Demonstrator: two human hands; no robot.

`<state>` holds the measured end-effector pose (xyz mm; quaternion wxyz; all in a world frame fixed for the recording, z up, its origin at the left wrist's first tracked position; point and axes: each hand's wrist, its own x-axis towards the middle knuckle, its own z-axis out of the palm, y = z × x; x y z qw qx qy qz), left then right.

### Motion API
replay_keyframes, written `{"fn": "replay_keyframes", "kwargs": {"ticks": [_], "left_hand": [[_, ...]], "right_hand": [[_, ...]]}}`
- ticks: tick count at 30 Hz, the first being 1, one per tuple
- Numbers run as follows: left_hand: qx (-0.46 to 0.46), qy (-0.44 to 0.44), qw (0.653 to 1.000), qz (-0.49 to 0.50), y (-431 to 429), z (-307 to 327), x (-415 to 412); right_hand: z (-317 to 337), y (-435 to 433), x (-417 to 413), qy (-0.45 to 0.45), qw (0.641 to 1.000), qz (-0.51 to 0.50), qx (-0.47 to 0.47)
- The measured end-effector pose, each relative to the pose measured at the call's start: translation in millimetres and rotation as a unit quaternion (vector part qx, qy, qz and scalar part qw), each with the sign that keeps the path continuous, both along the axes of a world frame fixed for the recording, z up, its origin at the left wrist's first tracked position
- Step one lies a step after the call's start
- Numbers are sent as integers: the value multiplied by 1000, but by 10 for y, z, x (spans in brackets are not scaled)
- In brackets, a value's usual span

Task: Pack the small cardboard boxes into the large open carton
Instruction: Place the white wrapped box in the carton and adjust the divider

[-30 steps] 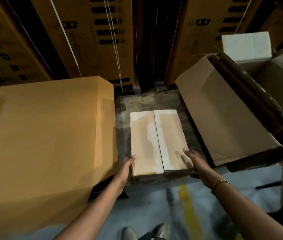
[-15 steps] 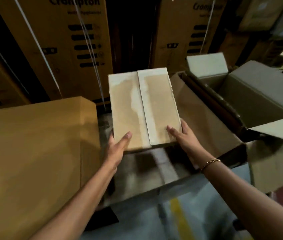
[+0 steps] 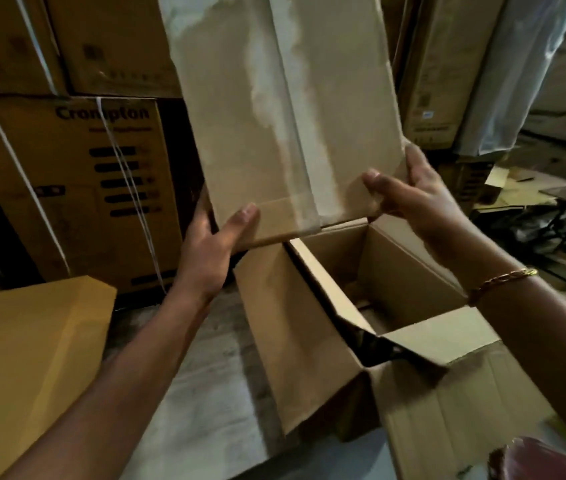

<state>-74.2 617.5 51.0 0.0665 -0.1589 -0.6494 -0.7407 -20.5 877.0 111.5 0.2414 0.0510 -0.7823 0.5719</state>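
Observation:
A small taped cardboard box (image 3: 274, 109) is held up in the air, tilted, its near end just above the far left rim of the large open carton (image 3: 302, 344). My left hand (image 3: 212, 244) grips the box's lower left corner, thumb on its top face. My right hand (image 3: 409, 195) grips the lower right corner. The carton stands open on the floor with its flaps (image 3: 447, 334) spread outward; its inside is dim and some cardboard shows at the bottom.
A big closed yellow-brown carton (image 3: 28, 368) sits at the lower left. Strapped printed cartons (image 3: 77, 188) are stacked behind, more stacks (image 3: 447, 64) rise at the right. Clutter and a dark metal frame (image 3: 551, 230) lie at the far right. Bare concrete floor (image 3: 205, 393) runs between.
Both hands lifted the small box off the floor pallet and swung it up and right, over the open carton. The view turned right toward the carton.

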Motion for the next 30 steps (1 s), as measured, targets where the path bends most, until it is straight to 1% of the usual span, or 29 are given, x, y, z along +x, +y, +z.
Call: {"fn": "replay_keyframes", "kwargs": {"ticks": [2, 5, 9, 13, 15, 19, 21, 23, 25, 27, 30], "left_hand": [[-10, -4, 1000, -22, 363, 38, 40], [-23, -14, 999, -40, 835, 76, 90], [-60, -59, 995, -58, 1372, -35, -42], [-99, -138, 982, -83, 1831, -314, -299], [-102, -179, 974, -98, 2009, -458, -433], [-124, -226, 959, -115, 2302, -676, -642], [-149, -251, 950, -115, 2416, -774, -745], [-183, -268, 940, -108, 2515, -894, -841], [-217, -270, 934, -86, 2597, -1014, -918], [-257, -272, 925, -65, 2676, -1124, -978], [-330, -292, 896, -60, 2830, -1308, -1033]], "right_hand": [[103, 414, 81, -10, 1000, -9, 9], [139, 960, 71, -52, 998, -27, 5], [-30, 1510, -111, -119, 991, -59, 3], [-395, 1907, -355, -197, 972, -124, 30], [-553, 2092, -500, -241, 959, -143, 52], [-754, 2379, -749, -318, 935, -134, 77], [-830, 2511, -882, -351, 924, -123, 92], [-920, 2633, -1019, -390, 907, -107, 117], [-1022, 2687, -1125, -434, 885, -88, 145], [-1181, 2758, -1241, -460, 872, -60, 157], [-1503, 2915, -1451, -487, 852, -20, 191]]}}
